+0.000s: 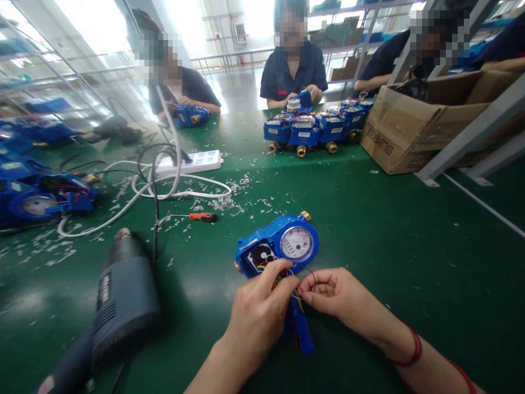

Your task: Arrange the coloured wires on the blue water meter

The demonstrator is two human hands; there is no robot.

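A blue water meter (279, 245) with a round white dial and brass ends lies on the green table (369, 246) in front of me. Thin coloured wires (296, 289) come out of its near side. My left hand (256, 312) pinches these wires at the meter's open black compartment. My right hand (338, 293) pinches the same wires just to the right, fingers closed. A blue tool or cover piece (301, 328) lies under my hands.
A dark heat gun (123, 301) lies at the near left. An orange-handled screwdriver (203, 217), white power strip (192, 162), cables and wire scraps are beyond. More blue meters (305, 131) and a cardboard box (414, 123) stand at the far side, where three people work.
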